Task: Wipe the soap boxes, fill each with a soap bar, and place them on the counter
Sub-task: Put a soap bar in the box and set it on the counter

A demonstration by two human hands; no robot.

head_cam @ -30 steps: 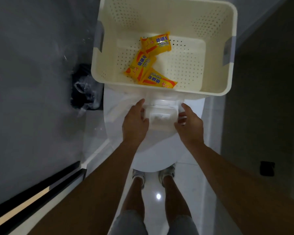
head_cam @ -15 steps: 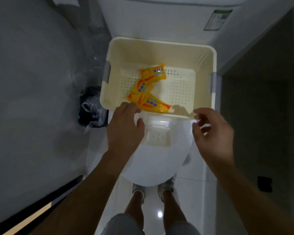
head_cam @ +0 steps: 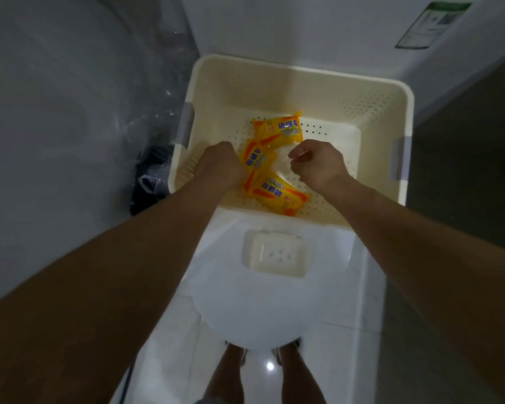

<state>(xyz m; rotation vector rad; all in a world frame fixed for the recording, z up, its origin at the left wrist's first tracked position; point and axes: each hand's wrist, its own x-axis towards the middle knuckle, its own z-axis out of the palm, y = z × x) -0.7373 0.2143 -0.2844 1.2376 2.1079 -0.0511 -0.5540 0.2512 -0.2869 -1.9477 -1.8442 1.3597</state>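
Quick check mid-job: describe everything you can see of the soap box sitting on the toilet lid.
The soap box is a white, plastic-looking rectangular tray with rounded corners, a raised rim and a few small drain holes in its recessed floor. It lies flat, open side up and empty, on the closed white toilet lid, just in front of the cream basket. Neither hand touches it.

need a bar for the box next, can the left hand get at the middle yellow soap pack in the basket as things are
Probably yes: the left hand is already inside the open-topped basket, right beside the middle soap pack, with nothing covering it. Whether it touches it yet is unclear.
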